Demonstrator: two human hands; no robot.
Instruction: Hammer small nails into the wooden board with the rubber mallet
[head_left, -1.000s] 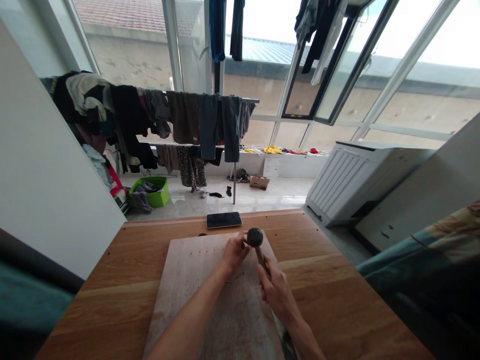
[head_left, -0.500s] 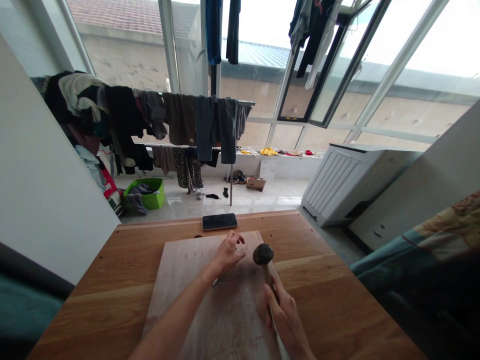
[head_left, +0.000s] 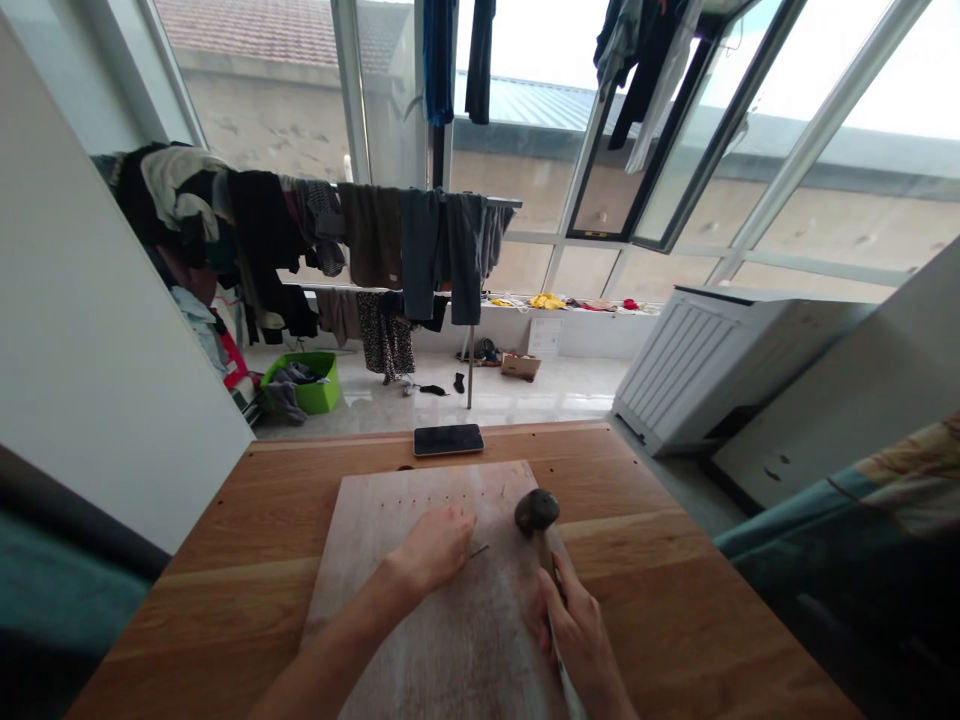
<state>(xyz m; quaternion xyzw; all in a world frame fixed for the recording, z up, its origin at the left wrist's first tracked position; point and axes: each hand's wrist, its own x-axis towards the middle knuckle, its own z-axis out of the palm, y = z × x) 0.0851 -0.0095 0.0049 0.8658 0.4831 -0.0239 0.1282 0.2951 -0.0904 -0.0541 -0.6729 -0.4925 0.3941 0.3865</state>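
Observation:
My left hand (head_left: 437,546) is closed low over a pale wooden board (head_left: 450,640), fingers curled. A thin nail (head_left: 478,551) sticks out beside its fingertips; the fingers hide the rest. My right hand (head_left: 576,612) is wrapped around the handle of a mallet (head_left: 538,511) with a dark, rounded head. That head is over the board's right edge, apart from my left hand. Near the board's far right corner a small nail (head_left: 503,490) stands up. Several dark dots (head_left: 447,497) run in a row along the far side; whether they are holes or nail heads I cannot tell.
The board lies on a wooden table (head_left: 660,590). A black phone (head_left: 448,440) rests by the table's far edge. Beyond are a drying rack with clothes (head_left: 375,235), a green basin (head_left: 321,385), a small cardboard box (head_left: 520,366) and a white cabinet (head_left: 686,360).
My left hand has drawn back from the standing nail toward the board's middle and closed at the loose nails there. My right hand still holds the mallet. The view has shifted slightly.

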